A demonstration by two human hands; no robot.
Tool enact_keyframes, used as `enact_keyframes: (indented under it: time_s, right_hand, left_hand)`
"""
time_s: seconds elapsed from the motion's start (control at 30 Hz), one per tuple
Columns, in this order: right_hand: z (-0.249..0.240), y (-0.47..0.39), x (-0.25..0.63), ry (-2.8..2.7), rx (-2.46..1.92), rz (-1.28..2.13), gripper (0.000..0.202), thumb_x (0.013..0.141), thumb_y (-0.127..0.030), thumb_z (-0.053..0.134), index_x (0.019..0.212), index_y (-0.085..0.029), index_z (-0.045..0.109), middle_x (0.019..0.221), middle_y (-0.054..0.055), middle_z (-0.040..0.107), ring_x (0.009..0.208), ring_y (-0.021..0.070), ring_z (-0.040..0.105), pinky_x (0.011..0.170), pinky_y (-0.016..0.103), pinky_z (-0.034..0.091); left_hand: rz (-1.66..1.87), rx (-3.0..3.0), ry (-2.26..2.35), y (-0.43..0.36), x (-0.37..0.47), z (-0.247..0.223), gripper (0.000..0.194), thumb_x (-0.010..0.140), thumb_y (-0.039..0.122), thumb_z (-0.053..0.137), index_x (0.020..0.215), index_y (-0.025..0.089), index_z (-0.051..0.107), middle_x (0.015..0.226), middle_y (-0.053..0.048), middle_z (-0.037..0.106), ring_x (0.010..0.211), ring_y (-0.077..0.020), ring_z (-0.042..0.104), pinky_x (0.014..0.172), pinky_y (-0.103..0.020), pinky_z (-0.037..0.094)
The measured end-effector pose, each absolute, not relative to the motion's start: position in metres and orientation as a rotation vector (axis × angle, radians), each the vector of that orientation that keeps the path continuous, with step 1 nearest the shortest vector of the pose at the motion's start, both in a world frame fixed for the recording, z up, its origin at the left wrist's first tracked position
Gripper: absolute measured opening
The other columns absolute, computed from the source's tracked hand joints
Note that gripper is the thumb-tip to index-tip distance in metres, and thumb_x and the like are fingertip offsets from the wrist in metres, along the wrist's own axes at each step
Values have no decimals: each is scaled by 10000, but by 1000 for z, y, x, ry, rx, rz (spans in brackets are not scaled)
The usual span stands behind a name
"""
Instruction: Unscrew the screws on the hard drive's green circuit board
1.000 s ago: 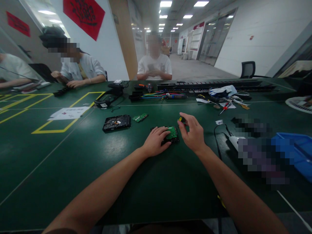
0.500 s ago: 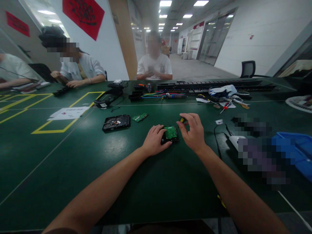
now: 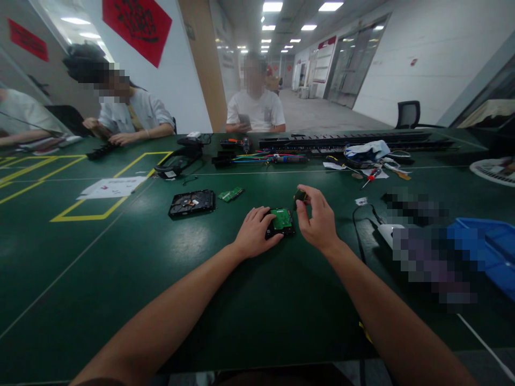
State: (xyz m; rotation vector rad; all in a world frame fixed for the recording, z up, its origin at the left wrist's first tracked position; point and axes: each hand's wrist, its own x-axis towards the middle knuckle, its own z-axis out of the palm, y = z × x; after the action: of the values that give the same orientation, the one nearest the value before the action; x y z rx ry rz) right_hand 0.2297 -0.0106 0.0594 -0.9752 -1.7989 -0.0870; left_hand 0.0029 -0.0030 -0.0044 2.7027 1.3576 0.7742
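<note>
A hard drive (image 3: 283, 220) with a green circuit board on its upper face lies flat on the green table in front of me. My left hand (image 3: 254, 231) grips its left side, thumb along the near edge and fingers over the far edge. In my right hand (image 3: 318, 219), thumb and fingers pinch the dark handle of a small screwdriver (image 3: 298, 197). Its thin shaft points down to the drive's right edge; whether the tip sits in a screw is too small to tell. Left of the drive are a loose green circuit board (image 3: 230, 194) and a second black hard drive (image 3: 192, 203).
Cables (image 3: 253, 158), a power drill (image 3: 246, 143) and long black strips (image 3: 346, 140) lie along the far side. A red screwdriver (image 3: 370, 178) and a glove (image 3: 368, 150) are at right back. A blue tray (image 3: 488, 252) stands right. Other people sit across the table.
My right fingers have shifted on the screwdriver handle; its yellow marking has turned out of sight. The left hand and hard drive stay put. The person opposite has parted their hands.
</note>
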Motion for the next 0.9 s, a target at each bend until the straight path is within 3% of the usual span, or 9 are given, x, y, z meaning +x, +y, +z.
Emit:
enact_keyframes:
  time_s: [0.23,0.63,0.9]
  right_hand:
    - [63,-12,229,-1771,-972,-145,378,1005,-292,675,1371,-318,583,1174,88,626,1026,256,659,857,464,633]
    - [60,-11,228,-1822,-991,-103,417,1040,-236,571,1451,-290,518,1287,118,652,1040,258,677,870,465,623]
    - [62,-10,231,-1766,-1017,-179,391,987,-339,709,1348,-296,565,1170,91,631,1011,268,659,854,479,618]
  left_hand:
    - [759,2709,1365,-4,3,-4,593,946,581,688,1381,185,617,1549,-178,542,1492,-375,465,1285,-603,342]
    - [763,2691,1361,-3,3,-4,593,940,570,697,1381,181,619,1547,-179,544,1491,-375,466,1288,-601,337]
    - [778,2673,1329,-5,3,-1,575,935,556,709,1389,216,612,1557,-165,539,1492,-375,465,1276,-625,348]
